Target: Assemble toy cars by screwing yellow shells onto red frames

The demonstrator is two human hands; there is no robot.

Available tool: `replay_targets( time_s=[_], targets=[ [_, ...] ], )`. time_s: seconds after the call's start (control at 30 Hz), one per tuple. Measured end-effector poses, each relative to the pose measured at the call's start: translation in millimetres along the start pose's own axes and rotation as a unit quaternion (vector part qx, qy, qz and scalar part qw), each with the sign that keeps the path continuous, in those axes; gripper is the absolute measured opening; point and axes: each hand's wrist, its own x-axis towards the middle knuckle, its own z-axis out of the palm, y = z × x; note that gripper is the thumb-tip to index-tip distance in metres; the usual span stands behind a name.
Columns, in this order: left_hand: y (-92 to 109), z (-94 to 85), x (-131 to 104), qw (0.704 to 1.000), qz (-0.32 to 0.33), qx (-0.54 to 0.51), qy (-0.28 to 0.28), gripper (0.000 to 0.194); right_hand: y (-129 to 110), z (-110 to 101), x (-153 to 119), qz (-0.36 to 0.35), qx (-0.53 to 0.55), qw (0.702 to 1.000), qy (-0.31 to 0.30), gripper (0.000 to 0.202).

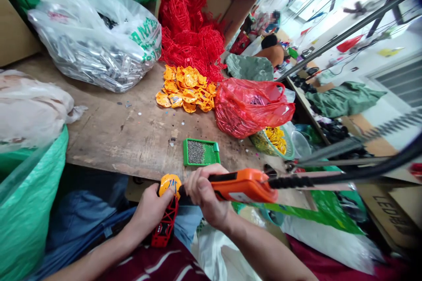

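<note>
Our bare left hand (152,208) pinches, thumb on top; our bare right hand (208,193) grips, fingers curled, below the worktop's (108,140) near edge.

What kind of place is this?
Likely a small toy assembly workshop: the right hand holds a corded orange power driver, near a green tray of tiny metal parts and a heap of loose yellow shells.

1 head cam, fwd & down over workbench (99,127), close above hands, room beyond.
</note>
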Motion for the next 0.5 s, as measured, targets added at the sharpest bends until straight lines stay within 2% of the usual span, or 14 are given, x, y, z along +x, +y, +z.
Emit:
replay_targets(
  time_s=[0.13,0.23,0.4,0.5],
  targets=[
    [-0.9,0.1,-0.1,1.0,0.001,-0.006,-0.004,0.04,-17.1,-2.0,19.9,-0.048,0.019,0.996,0.073,0.011],
    [-1.5,0.2,-0.3,1.0,-0.002,-0.003,-0.002,0.041,-25.2,-19.8,41.1,-0.072,-0.014,0.988,0.133,0.016],
    [-0.6,-0.1,1.4,1.0,-0.01,0.012,-0.003,0.044,-15.7,-61.3,78.1,-0.072,-0.02,0.972,0.224,0.021],
    [-0.4,0.1,3.8,1.0,-0.002,0.015,-0.001,0.046,-5.8,-76.6,93.4,-0.082,-0.039,0.961,0.262,0.025]
  ],
)
